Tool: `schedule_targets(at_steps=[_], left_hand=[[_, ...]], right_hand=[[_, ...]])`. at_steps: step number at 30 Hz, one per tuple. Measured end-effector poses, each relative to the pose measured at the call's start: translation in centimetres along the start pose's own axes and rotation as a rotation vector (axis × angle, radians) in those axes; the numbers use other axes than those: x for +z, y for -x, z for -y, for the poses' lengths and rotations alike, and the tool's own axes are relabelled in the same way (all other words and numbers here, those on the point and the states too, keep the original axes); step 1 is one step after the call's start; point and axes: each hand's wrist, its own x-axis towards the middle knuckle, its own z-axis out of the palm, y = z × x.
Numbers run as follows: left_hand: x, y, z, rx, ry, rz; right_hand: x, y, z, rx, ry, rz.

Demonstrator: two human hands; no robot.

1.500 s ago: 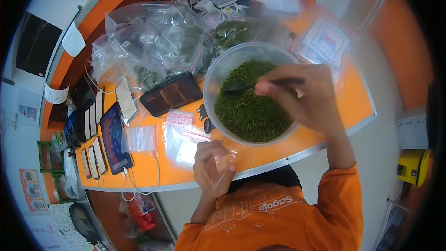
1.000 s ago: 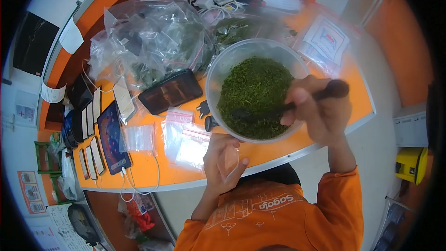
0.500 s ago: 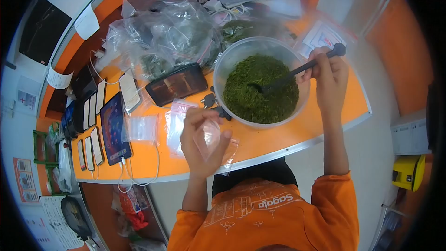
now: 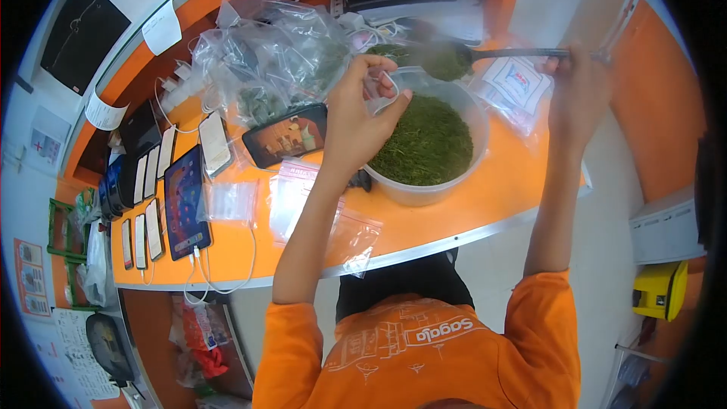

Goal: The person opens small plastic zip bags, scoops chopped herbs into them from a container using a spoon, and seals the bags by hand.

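Note:
A round clear tub (image 4: 424, 192) on the orange counter holds shredded green material (image 4: 429, 140). Raised at the tub's left rim, my left hand (image 4: 362, 117) is curled around a small clear plastic bag (image 4: 389, 85). My right hand (image 4: 579, 95), up at the right and slightly blurred, grips the handle of a black spoon (image 4: 519, 53). The spoon's bowl, heaped with green material (image 4: 447, 62), is over the tub's far side. Clear zip bags (image 4: 291, 195) lie on the counter left of the tub, near my left forearm.
Behind the tub is a pile of large plastic bags (image 4: 273, 45). A lit phone (image 4: 286, 136), a tablet (image 4: 184, 204) with a white cable and several upright-looking pale phones (image 4: 154, 229) are at the left. A labelled bag (image 4: 515, 87) lies at the right.
My left hand has risen from the counter's front edge to the tub's rim with the small bag. My right hand has lifted the loaded spoon out of the green material.

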Motion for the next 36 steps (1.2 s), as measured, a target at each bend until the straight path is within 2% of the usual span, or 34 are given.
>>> schedule_targets(at_steps=[6, 11, 14, 18, 20, 24, 26, 29, 33, 36], left_hand=[[1.2, -2.0, -0.2, 0.062, -0.273, 0.077], [2.1, -2.8, -0.3, 0.009, -0.297, 0.092], [2.3, -3.0, -0.3, -0.057, -0.300, 0.124], [2.3, -3.1, -0.4, -0.141, -0.325, 0.152], [2.4, -3.3, 1.5, -0.152, -0.204, 0.184], [2.1, -3.1, 0.8, -0.264, 0.152, 0.256], [1.8, -3.1, -0.3, -0.311, 0.191, 0.273], [1.6, -3.0, -0.3, -0.336, 0.230, 0.306], [1.6, -2.8, -0.1, -0.303, 0.300, 0.312], [1.4, -2.9, 0.3, -0.325, 0.295, 0.321]], right_hand=[[0.9, 0.1, 1.5, -0.073, -0.053, 0.003], [1.2, 0.9, 2.2, -0.158, 0.024, 0.039], [1.4, 1.9, 2.3, -0.317, 0.071, 0.093], [1.4, 2.6, 2.3, -0.610, 0.199, 0.273], [1.6, 3.2, 1.7, -0.693, 0.130, 0.322], [1.5, 3.8, 1.9, -0.816, 0.109, 0.486], [1.5, 3.9, 2.1, -0.872, 0.124, 0.526], [1.3, 4.0, 1.1, -0.787, 0.014, 0.484], [1.5, 4.2, 1.8, -0.610, 0.171, 0.159], [1.4, 3.6, 0.8, -0.457, 0.136, -0.030]])
